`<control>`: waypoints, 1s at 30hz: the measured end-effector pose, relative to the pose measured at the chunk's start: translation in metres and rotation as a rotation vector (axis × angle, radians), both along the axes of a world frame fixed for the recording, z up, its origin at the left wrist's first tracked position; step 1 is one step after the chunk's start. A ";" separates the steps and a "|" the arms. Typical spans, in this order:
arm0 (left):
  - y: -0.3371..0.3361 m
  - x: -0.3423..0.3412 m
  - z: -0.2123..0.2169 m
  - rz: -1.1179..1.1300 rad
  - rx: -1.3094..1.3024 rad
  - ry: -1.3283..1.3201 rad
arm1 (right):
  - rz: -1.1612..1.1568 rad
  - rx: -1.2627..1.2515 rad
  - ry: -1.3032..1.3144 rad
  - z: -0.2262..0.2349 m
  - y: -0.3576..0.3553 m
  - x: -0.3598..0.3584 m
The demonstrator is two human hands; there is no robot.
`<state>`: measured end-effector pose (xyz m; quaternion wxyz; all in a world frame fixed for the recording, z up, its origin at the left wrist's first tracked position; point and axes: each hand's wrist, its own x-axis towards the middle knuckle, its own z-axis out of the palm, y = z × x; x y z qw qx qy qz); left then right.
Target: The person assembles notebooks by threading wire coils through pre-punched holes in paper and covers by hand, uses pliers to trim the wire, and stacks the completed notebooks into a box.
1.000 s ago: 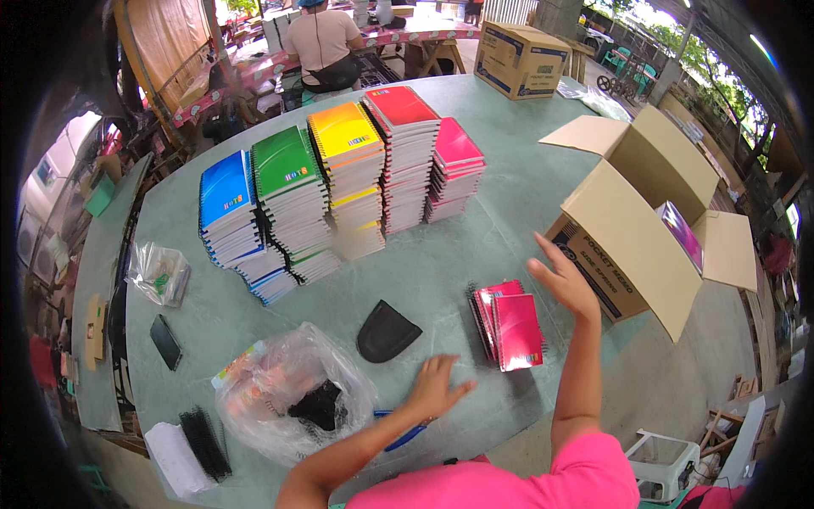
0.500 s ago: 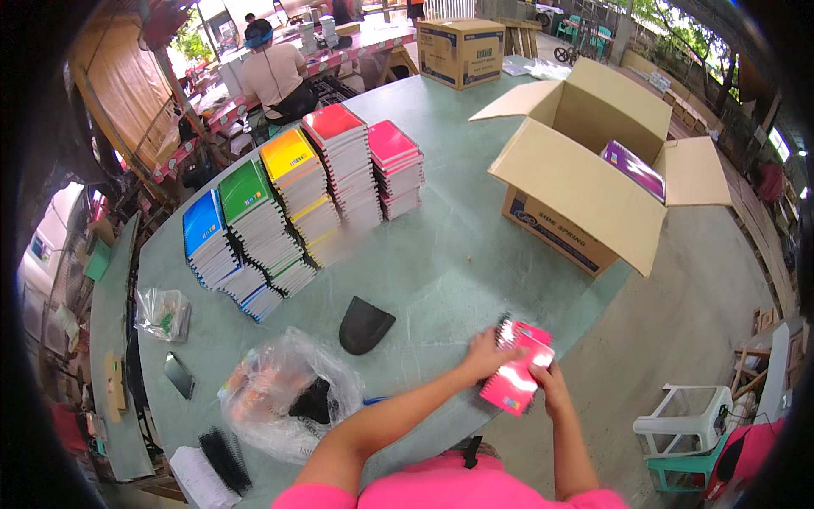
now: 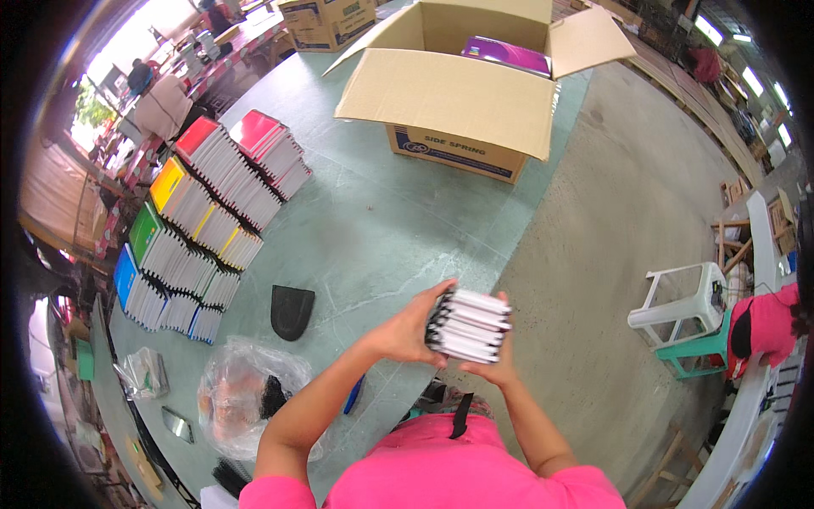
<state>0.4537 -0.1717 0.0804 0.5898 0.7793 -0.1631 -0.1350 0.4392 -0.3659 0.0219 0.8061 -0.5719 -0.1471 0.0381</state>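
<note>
Notebook covers (image 3: 468, 325) hidden, edges only

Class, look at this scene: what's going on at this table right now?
A person in a pink top holds a small stack of notebooks edge-on between the left hand and right hand, above the green table's edge. Coloured notebook piles line the table, and an open cardboard box stands beyond.

I see bright, even daylight, blown-out glare top left. Shadows soft. Heavy fisheye bending, black vignette at rim. Centre sharp, edges smeared.
</note>
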 end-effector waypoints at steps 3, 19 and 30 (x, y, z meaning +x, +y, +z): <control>0.008 -0.008 -0.021 0.088 -0.094 0.019 | 0.071 -0.338 -0.070 -0.022 0.012 0.001; 0.004 -0.015 -0.040 0.236 -0.452 0.233 | 0.014 -0.425 -0.279 -0.017 0.011 0.001; -0.029 0.030 -0.028 0.232 -0.688 0.500 | -0.050 -0.248 -0.004 -0.008 -0.009 0.009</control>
